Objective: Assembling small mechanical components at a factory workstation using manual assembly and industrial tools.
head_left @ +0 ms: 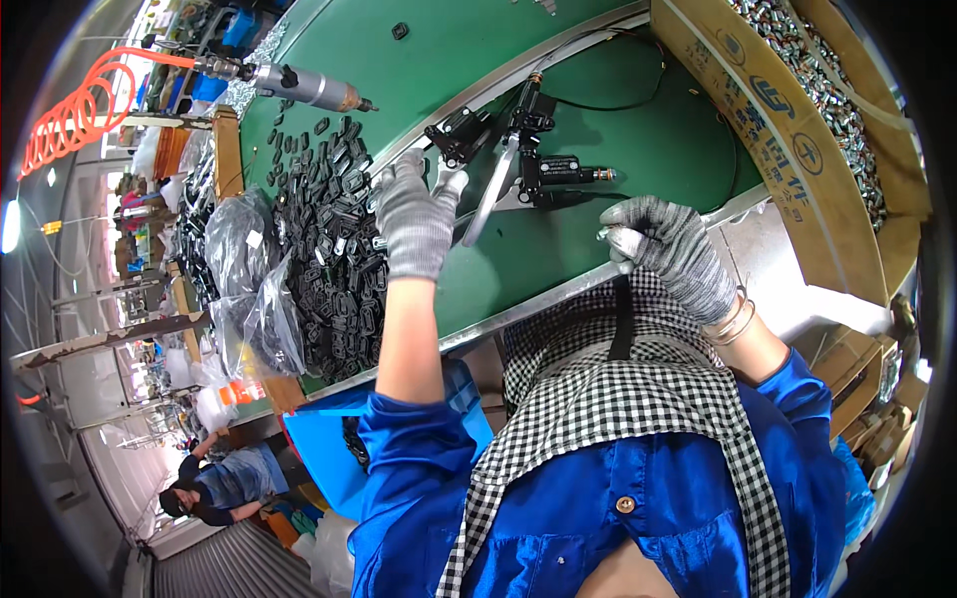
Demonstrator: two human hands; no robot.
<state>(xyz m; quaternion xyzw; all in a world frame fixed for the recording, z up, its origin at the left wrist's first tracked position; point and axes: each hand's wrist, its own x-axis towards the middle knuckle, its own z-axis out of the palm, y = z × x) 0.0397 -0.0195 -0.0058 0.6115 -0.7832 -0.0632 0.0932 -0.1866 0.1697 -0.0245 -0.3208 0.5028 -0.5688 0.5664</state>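
Note:
My left hand (415,224), in a grey knitted glove, is closed around the near end of a black brake lever assembly (461,135); the fingers and palm hide much of it. Just right of that hand, a second brake lever assembly (548,174) with a silver blade (491,194) lies on the green bench. Another black lever body (533,108) rests beyond it, a thin black cable trailing from it. Over the bench's front edge, my gloved right hand (673,249) has thumb and fingers pinched on a small shiny piece, mostly hidden by the fingertips.
Many small black parts (334,239) are heaped at the left, beside clear plastic bags (244,259). An air screwdriver (309,88) with an orange coiled hose (85,110) hangs at upper left. A cardboard box (768,130) of small metal parts stands right. A person (229,483) works at lower left.

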